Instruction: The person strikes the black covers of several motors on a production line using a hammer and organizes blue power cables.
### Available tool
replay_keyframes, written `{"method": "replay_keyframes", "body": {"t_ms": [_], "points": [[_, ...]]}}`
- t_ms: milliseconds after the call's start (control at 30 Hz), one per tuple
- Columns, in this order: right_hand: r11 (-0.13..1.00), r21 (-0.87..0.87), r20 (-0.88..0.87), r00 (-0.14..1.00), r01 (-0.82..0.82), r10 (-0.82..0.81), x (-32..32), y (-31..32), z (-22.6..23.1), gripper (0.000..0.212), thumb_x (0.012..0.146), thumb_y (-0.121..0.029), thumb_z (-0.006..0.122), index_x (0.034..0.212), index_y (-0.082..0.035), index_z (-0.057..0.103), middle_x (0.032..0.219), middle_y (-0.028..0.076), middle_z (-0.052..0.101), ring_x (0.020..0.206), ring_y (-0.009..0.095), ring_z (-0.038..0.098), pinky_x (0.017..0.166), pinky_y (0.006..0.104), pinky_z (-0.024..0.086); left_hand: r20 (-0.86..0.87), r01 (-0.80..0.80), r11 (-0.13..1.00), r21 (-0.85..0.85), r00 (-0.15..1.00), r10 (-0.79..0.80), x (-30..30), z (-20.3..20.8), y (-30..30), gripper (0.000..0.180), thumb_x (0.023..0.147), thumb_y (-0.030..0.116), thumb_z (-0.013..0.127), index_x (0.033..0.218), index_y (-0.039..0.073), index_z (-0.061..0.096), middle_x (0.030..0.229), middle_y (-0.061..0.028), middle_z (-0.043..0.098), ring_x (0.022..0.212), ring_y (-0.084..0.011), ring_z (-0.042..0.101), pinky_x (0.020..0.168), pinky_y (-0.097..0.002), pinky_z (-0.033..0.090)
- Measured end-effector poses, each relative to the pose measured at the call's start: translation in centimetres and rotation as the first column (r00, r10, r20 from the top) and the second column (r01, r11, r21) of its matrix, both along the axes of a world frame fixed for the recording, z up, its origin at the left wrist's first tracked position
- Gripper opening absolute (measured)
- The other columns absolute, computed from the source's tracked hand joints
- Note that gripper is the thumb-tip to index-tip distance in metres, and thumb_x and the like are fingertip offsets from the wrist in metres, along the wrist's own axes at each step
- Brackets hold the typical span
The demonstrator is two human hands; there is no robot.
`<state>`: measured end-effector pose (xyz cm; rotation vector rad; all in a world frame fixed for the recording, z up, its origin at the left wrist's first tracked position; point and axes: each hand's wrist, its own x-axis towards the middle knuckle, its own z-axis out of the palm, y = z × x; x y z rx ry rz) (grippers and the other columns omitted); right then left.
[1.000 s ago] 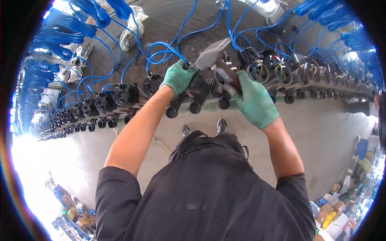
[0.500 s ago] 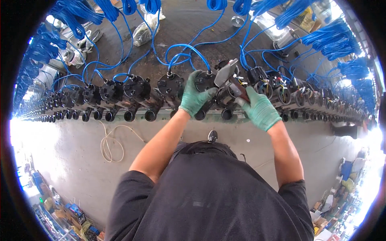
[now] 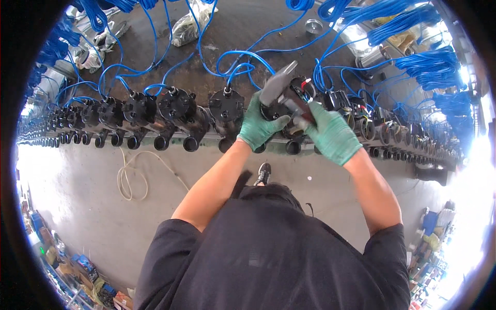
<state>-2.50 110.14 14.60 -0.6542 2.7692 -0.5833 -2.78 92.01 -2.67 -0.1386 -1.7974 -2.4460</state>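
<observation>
My right hand (image 3: 333, 135), in a green glove, is closed round the handle of a hammer (image 3: 279, 85). The hammer's grey head is smeared by motion and hangs over the capped top of a black cylindrical pump (image 3: 272, 111). My left hand (image 3: 258, 124), gloved too, grips the side of that cap, thumb toward me and fingers on the far left. A blue cable (image 3: 247, 53) loops up behind this pump. Just left stands another capped pump (image 3: 226, 106). On the right, beside the hammer, an uncapped one (image 3: 305, 88) shows coloured wires.
Long rows of black pumps (image 3: 175, 106) run left and right along the dark bench (image 3: 248, 31). Coiled blue cables (image 3: 426, 64) hang around its far side. A clear plastic bag (image 3: 187, 28) lies on the bench. A pale hose (image 3: 124, 178) curls on the floor.
The hammer has tipped left, its head now over the cap under my left hand. My left hand stays on the same pump. The view has shifted slightly.
</observation>
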Motion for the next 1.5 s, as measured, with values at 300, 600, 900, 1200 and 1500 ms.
{"method": "replay_keyframes", "body": {"t_ms": [300, 600, 900, 1200, 1500], "points": [[0.998, 0.062, -0.010, 1.000, -0.024, 0.025, -0.7, 1.0, -2.1, 0.041, 0.103, -0.038, 0.063, 0.113, 0.000, 0.053, 0.082, 0.026, 0.070, 0.077, 0.047, 0.070, 0.062, 0.0549, 0.053, -0.069, -0.016, 0.999, -0.042, 0.998, 0.013, 0.1, 0.8, 0.3, 0.084, 0.075, 0.016, 0.092, 0.143, 0.009, 0.044, 0.135, -0.0086, 0.059, 0.124, -0.0183, 0.059, 0.108, -0.0365, 0.049], [0.973, 0.161, -0.050, 0.986, 0.168, -0.162, 2.6, 4.5, -1.7, 0.038, 0.102, -0.036, 0.064, 0.112, -0.002, 0.052, 0.079, 0.027, 0.068, 0.078, 0.050, 0.067, 0.068, 0.0578, 0.051, 0.011, -0.017, 0.999, -0.041, 1.000, 0.018, 0.1, -0.2, 0.6, 0.084, 0.070, 0.014, 0.094, 0.139, 0.008, 0.046, 0.128, -0.0084, 0.060, 0.119, -0.0191, 0.061, 0.103, -0.0363, 0.052], [0.931, -0.250, -0.083, 0.952, 0.267, -0.295, 3.7, 3.7, -1.0, 0.037, 0.101, -0.035, 0.067, 0.113, -0.002, 0.054, 0.084, 0.027, 0.069, 0.083, 0.051, 0.066, 0.069, 0.0572, 0.049, 0.075, 0.009, 0.997, 0.071, 0.997, -0.014, 0.5, -0.3, 0.3, 0.084, 0.071, 0.012, 0.093, 0.140, 0.008, 0.045, 0.130, -0.0092, 0.061, 0.121, -0.0188, 0.060, 0.105, -0.0365, 0.052], [0.859, -0.370, 0.031, 0.929, 0.353, -0.369, 4.8, 9.2, -3.6, 0.030, 0.097, -0.025, 0.074, 0.101, -0.002, 0.055, 0.086, 0.026, 0.063, 0.077, 0.043, 0.062, 0.069, 0.0457, 0.050, 0.066, 0.021, 0.994, 0.108, 0.997, -0.028, 0.5, -1.3, 1.1, 0.080, 0.078, -0.003, 0.083, 0.145, 0.011, 0.042, 0.135, -0.0105, 0.061, 0.123, -0.0239, 0.061, 0.109, -0.0404, 0.051], [0.402, -0.355, -0.226, 0.340, 0.844, -0.913, 7.6, 31.5, -8.8, 0.037, 0.088, -0.025, 0.078, 0.114, -0.005, 0.062, 0.096, 0.021, 0.073, 0.087, 0.040, 0.071, 0.078, 0.0457, 0.056, -0.031, -0.026, 0.998, -0.053, 0.999, 0.024, 0.0, -2.4, 0.2, 0.089, 0.080, 0.021, 0.089, 0.152, 0.010, 0.039, 0.134, -0.0084, 0.059, 0.121, -0.0223, 0.061, 0.107, -0.0382, 0.052]]}}
